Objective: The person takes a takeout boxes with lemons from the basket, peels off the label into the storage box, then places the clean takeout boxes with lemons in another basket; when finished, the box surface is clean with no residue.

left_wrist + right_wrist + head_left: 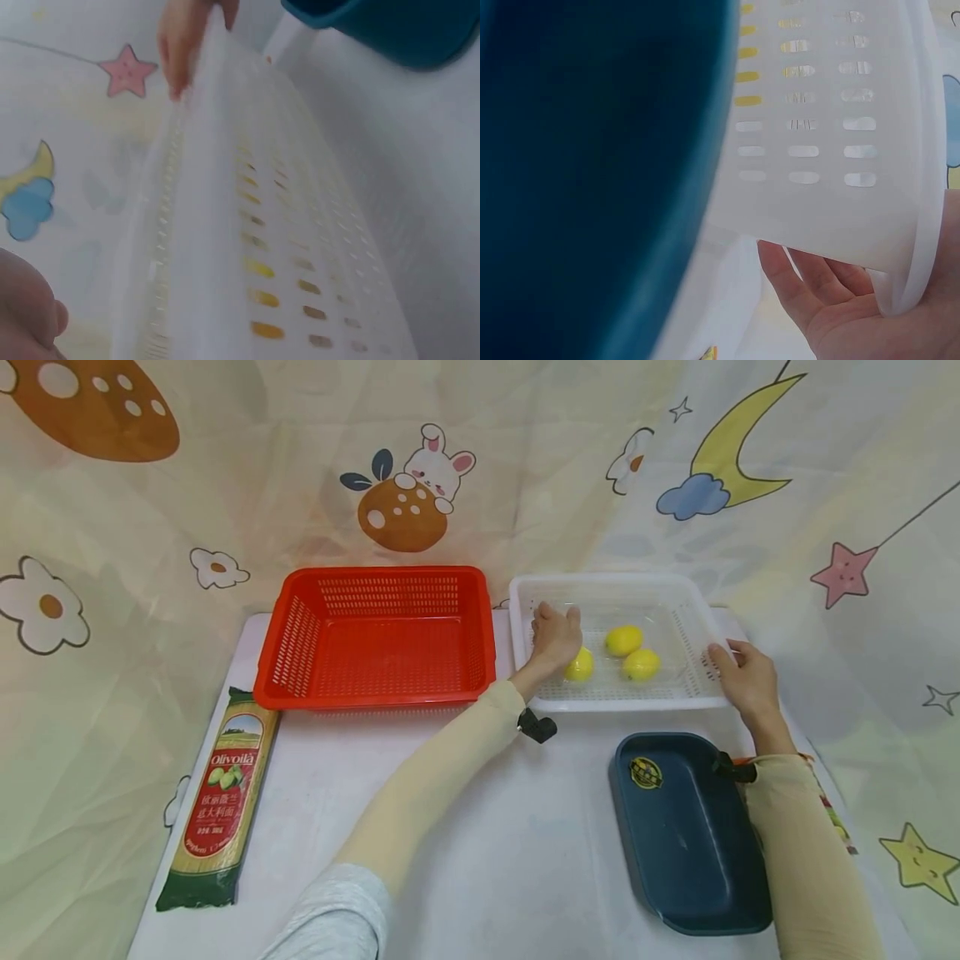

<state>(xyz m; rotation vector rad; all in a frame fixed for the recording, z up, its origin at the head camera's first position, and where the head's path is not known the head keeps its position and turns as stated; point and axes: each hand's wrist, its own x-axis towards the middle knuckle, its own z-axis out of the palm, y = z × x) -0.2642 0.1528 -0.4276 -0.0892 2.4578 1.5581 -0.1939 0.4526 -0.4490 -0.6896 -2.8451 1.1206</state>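
A white plastic basket [630, 703] with slotted sides stands at the back right. In it lie three yellow lemons [642, 665], with a clear plastic container [671, 639] around them. My left hand [557, 639] is over the basket's left part, fingers curled, beside the leftmost lemon; I cannot tell whether it pinches the clear plastic. Only a bit of that hand shows at the lower left of the left wrist view. My right hand [750, 681] grips the basket's right rim, thumb on top; in the right wrist view its fingers [787, 281] reach under the rim.
A red slotted basket [397, 700] stands left of the white one. A spaghetti packet [221, 793] lies at the table's left edge. A dark blue tub [690, 835] is at the front right, by my right forearm. Colourful packaging [836, 822] shows partly behind that forearm.
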